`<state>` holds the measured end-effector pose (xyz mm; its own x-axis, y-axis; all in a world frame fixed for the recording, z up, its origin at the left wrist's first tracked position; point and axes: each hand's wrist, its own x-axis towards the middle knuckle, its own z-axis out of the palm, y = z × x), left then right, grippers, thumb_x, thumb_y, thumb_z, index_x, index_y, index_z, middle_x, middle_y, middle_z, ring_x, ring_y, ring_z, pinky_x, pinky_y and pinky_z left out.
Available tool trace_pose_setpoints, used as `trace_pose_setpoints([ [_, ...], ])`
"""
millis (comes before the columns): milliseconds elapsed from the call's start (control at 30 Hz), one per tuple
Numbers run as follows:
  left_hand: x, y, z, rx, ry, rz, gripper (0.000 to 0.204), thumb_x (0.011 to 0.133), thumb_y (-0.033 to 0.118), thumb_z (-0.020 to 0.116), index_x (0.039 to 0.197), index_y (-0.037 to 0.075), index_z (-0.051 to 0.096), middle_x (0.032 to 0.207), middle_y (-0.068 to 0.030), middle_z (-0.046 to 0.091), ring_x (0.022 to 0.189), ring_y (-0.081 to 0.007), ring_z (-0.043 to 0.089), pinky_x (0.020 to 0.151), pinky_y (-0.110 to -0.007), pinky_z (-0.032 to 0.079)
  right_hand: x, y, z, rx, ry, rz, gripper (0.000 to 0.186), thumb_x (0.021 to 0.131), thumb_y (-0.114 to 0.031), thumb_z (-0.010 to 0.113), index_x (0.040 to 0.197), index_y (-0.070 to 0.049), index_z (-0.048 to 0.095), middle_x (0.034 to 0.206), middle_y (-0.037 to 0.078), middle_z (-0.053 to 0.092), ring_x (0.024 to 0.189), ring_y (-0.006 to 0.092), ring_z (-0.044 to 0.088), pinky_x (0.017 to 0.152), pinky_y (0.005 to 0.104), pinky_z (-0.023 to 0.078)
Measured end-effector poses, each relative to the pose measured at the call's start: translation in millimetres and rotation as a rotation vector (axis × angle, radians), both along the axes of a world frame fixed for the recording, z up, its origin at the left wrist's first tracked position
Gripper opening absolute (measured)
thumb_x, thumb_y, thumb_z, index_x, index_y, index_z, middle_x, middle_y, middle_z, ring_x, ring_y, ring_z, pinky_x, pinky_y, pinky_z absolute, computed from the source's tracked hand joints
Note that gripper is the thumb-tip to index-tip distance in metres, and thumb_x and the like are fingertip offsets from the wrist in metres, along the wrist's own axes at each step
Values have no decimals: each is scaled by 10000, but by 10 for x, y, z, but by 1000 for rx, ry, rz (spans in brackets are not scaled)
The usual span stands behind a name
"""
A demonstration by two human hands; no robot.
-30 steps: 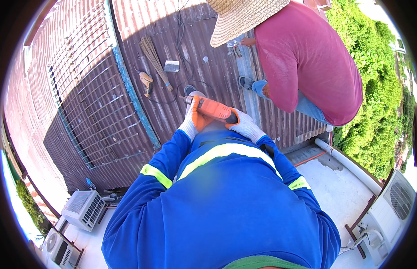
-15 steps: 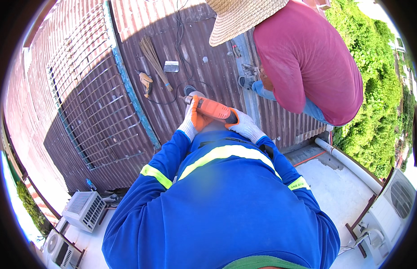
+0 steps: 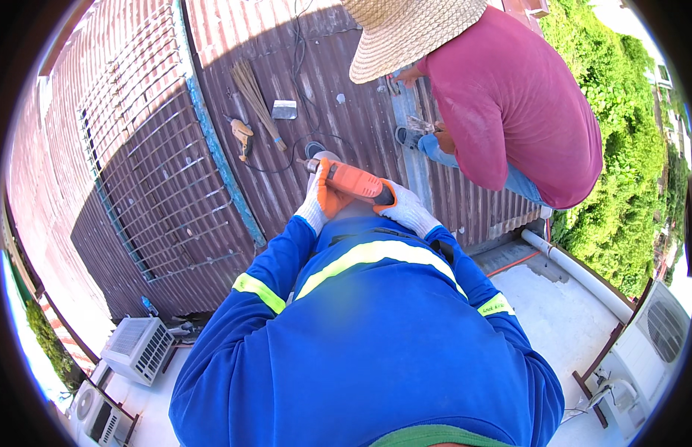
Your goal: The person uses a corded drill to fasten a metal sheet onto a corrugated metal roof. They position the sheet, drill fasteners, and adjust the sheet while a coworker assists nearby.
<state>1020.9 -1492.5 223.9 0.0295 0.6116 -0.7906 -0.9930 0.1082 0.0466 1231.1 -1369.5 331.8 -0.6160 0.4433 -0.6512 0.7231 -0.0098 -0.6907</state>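
I am holding an orange-and-black power drill (image 3: 352,181) level over my lap. My left hand (image 3: 324,195), in a white and orange glove, wraps its front end; my right hand (image 3: 402,208), gloved alike, grips its black rear end. In front of me on the rusty corrugated roof (image 3: 331,89) lie a yellow power tool (image 3: 242,135), a bundle of thin sticks (image 3: 256,103), a small silvery flat piece (image 3: 285,109) and a dark cable (image 3: 309,97).
A co-worker (image 3: 513,112) in a straw hat crouches at right, hands near small metal items. A metal grate (image 3: 158,171) lies left. Below are a white ledge (image 3: 554,313), a pipe (image 3: 569,268) and several air-conditioner units (image 3: 134,346). Green foliage (image 3: 607,223) lines the right edge.
The co-worker's arm moved: one hand went down toward their shoe, and now a hand reaches forward again beneath the hat brim. My hands and the drill have stayed where they were.
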Motion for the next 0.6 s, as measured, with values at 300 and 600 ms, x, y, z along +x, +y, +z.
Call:
trace_pose_setpoints([
  [300,-1,-26,-17,-8,-9,21,725,908,642,720,1381,129,522,1334,-116,654,1244,-345,643,1078,-617,487,-20,-5,-34,5,-8,8,743,798,-268,803,1479,-133,536,1396,175,642,1312,352,600,1086,423,465],
  [600,-48,117,243,110,-87,45,743,885,621,755,1327,59,551,1286,-202,656,1227,-396,628,1074,-608,495,-102,-3,422,12,84,108,800,853,-325,765,1549,-146,415,1410,212,615,1320,389,585,1083,447,472],
])
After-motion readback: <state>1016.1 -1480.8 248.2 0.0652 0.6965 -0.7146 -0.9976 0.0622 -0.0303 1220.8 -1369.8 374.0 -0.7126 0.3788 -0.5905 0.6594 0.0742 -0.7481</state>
